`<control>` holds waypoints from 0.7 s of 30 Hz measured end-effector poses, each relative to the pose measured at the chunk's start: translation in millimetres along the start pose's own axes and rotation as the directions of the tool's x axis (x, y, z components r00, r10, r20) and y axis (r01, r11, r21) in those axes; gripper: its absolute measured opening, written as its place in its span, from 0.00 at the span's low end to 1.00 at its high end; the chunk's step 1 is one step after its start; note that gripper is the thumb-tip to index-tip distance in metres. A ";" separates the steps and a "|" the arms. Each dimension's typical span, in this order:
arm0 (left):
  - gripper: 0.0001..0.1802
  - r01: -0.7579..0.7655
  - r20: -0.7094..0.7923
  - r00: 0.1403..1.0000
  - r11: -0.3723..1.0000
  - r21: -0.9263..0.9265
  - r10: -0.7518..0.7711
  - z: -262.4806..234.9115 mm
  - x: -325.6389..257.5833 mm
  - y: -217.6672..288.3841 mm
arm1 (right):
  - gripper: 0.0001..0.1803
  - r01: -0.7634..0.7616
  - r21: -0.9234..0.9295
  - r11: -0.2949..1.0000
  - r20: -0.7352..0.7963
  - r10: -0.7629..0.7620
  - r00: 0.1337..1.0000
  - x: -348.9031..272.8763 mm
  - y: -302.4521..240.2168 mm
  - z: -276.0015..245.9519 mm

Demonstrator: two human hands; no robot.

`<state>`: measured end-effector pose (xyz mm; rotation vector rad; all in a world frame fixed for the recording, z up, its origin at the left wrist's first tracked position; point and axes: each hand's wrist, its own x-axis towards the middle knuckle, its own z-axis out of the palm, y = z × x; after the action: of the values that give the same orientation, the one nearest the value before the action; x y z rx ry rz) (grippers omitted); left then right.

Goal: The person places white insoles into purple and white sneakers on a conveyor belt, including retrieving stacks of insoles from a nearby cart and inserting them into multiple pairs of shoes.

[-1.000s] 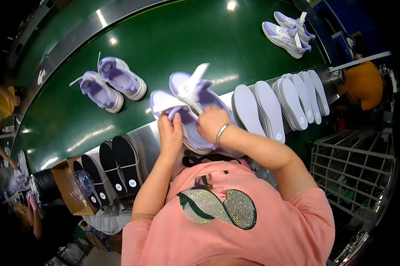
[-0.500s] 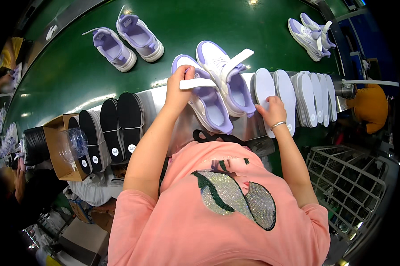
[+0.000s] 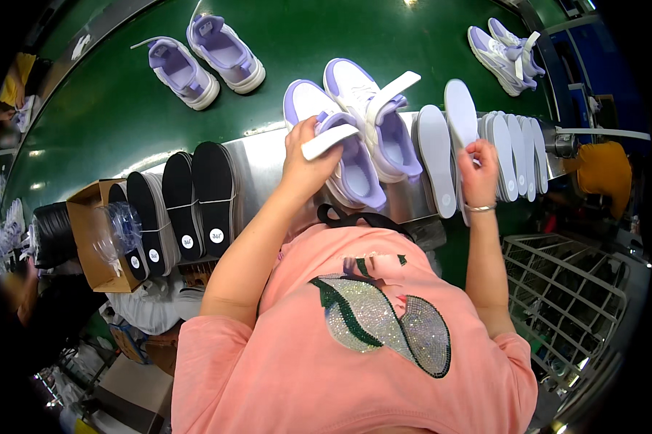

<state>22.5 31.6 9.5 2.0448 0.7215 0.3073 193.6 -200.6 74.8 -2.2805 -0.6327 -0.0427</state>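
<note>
My left hand [image 3: 308,160] is closed on the tongue and collar of a white and lilac sneaker [image 3: 305,101], its fingers partly hidden at the shoe's opening. A loose white strap of that sneaker lies across the fingers. Its mate, a second sneaker [image 3: 351,83], stands close on the right with its strap sticking out. My right hand [image 3: 479,173] pinches the near end of a white insole [image 3: 460,108], which is raised at a tilt above the row of insoles. Just left of it lies another stack of white insoles [image 3: 436,159].
More white insole stacks [image 3: 499,155] line the metal ledge [image 3: 257,163] on the right. Black insole stacks [image 3: 214,188] and a cardboard box [image 3: 91,249] line the left. Other sneaker pairs stand on the green surface [image 3: 297,29]. A wire rack [image 3: 564,289] is at lower right.
My right hand has moved right from the leftmost white stack and now holds up an insole. My left hand has shifted right and down, closer over the sneaker's opening.
</note>
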 end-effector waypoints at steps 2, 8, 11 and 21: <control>0.26 -0.103 -0.211 0.972 0.994 0.020 0.105 10.4 1.4 -4.4 | 0.07 0.178 0.043 0.983 0.250 -0.183 0.951 -4.0 -53.2 -21.1; 0.24 -0.051 -0.197 0.979 0.998 0.029 0.055 8.2 2.7 2.7 | 0.03 0.797 -0.197 0.571 0.815 -0.357 0.457 -29.1 -115.4 12.5; 0.24 -0.033 -0.176 0.984 0.999 -0.035 0.026 7.5 -1.9 4.1 | 0.04 0.763 -0.253 0.595 0.814 -0.295 0.500 -36.6 -107.4 69.1; 0.26 0.020 -0.207 0.977 0.990 -0.142 -0.050 11.8 -13.7 -3.4 | 0.09 0.688 -0.391 0.611 0.665 -0.329 0.670 -48.5 -110.2 46.7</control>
<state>15.9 16.6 1.0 1.8831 0.8401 0.5451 93.7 -124.3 104.3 -2.6312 -1.8580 0.1250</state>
